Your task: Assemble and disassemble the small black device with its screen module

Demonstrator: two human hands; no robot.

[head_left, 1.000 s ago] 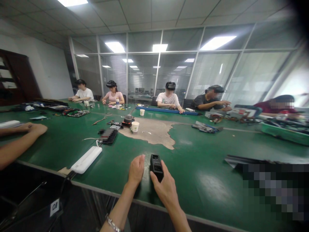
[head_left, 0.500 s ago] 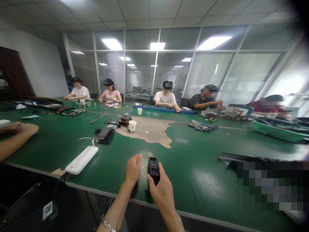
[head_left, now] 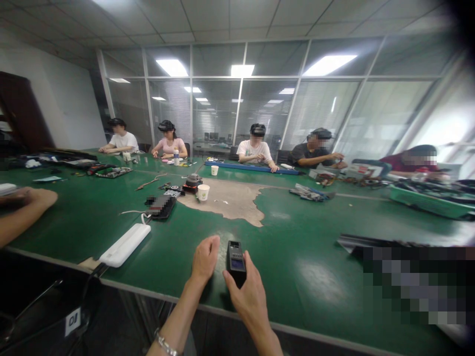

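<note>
My right hand [head_left: 248, 291] is closed round a small black device [head_left: 236, 264] with a little screen, thumb on its left side and fingers on its right. The device stands over the green table [head_left: 289, 277] near its front edge. Just to the left, my left hand [head_left: 205, 258] is curled with its side towards the table, a small gap from the device. Its fingers are pressed together, and whatever they may hold is hidden from view.
A white power strip [head_left: 125, 245] lies left, near a black part [head_left: 162, 205]. Paper cups [head_left: 203, 193] stand ahead. A green basket [head_left: 426, 201] and dark metal parts are at right. Several people sit across; another person's arm [head_left: 29, 212] rests at left.
The black device has tilted a little, so its screen shows more clearly. My right thumb has shifted slightly left. My left hand is almost unmoved.
</note>
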